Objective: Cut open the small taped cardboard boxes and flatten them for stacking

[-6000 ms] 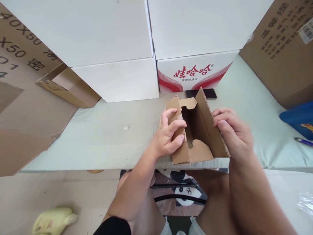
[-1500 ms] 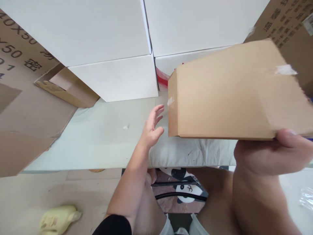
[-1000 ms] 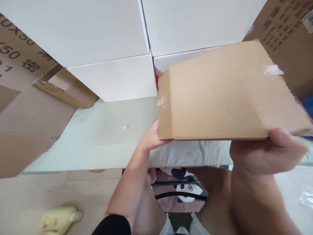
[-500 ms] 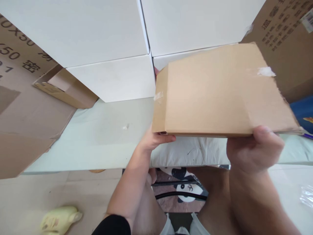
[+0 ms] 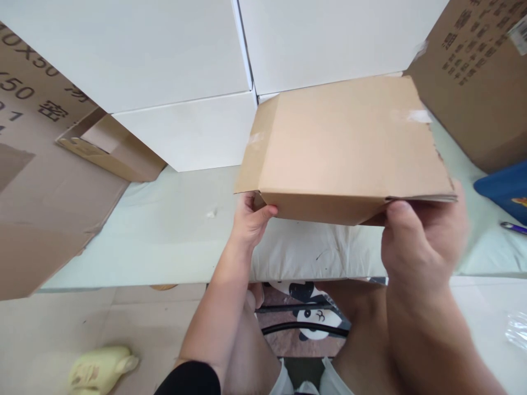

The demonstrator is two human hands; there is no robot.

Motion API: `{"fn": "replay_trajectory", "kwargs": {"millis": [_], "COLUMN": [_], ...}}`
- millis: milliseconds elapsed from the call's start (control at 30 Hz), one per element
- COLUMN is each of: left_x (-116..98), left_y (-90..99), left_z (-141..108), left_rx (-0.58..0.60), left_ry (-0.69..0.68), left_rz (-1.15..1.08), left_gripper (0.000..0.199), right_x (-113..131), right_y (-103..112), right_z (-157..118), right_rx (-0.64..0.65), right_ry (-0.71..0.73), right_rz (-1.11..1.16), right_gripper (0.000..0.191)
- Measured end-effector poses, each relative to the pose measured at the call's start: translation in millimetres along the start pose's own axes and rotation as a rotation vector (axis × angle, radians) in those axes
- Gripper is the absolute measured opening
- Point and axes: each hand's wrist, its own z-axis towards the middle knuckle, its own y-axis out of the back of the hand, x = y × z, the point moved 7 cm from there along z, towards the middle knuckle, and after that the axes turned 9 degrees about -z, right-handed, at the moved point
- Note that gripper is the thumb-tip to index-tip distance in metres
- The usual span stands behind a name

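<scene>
A brown cardboard box (image 5: 341, 142) is held above the pale green table cover, its broad face up and a narrow side toward me. Strips of clear tape show near its left and right ends. My left hand (image 5: 253, 219) grips the near left corner, thumb on the near side and fingers reaching under the left flap. At the near right corner, my right hand (image 5: 424, 236) is closed on the box edge with its thumb in front. The right end's flaps stand slightly apart and look ragged. Some fingers of both hands are hidden by the cardboard.
White boxes (image 5: 181, 131) stand along the back. Large printed cartons flank the table, one at left (image 5: 45, 181) and one at right (image 5: 473, 93). A blue object (image 5: 506, 189) and a purple pen (image 5: 514, 227) lie at right. A yellow bottle (image 5: 102, 370) is on the floor.
The box has shifted left and tilted, so its near side now shows. Its right end has opened slightly. Both hands moved with it, and the blue object and pen are more exposed.
</scene>
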Motion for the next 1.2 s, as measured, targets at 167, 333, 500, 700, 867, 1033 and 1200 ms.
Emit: {"fn": "replay_trajectory", "kwargs": {"millis": [167,333,500,700,867,1033,1200], "left_x": [-3,-7,-17,-28,-37,-35,-31], "left_y": [7.0,17.5,33.1,49.1,51.0,45.9,42.1], "left_z": [1,3,3,0,-5,-6,-6], "left_rx": [-0.047,-0.084,-0.055,-0.045,-0.054,0.056,0.122], "left_ry": [-0.061,-0.096,-0.108,-0.070,-0.053,0.070,0.120], "left_rz": [0.020,0.102,0.259,0.374,0.648,0.751,0.765], "left_gripper": [0.058,0.063,0.056,0.051,0.067,0.068,0.066], "right_x": [2,0,-10,-28,-31,-33,-36], "right_y": [6,5,2,-6,3,9,8], "right_z": [5,8,8,4,8,17,22], "right_rx": [-0.135,-0.113,0.060,0.232,0.108,-0.010,-0.087], "right_ry": [0.007,-0.107,-0.236,-0.287,-0.383,-0.443,-0.520], "right_rz": [0.218,0.370,0.395,0.390,0.361,0.463,0.540], "right_gripper": [0.018,0.019,0.027,0.035,0.027,0.019,0.019]}}
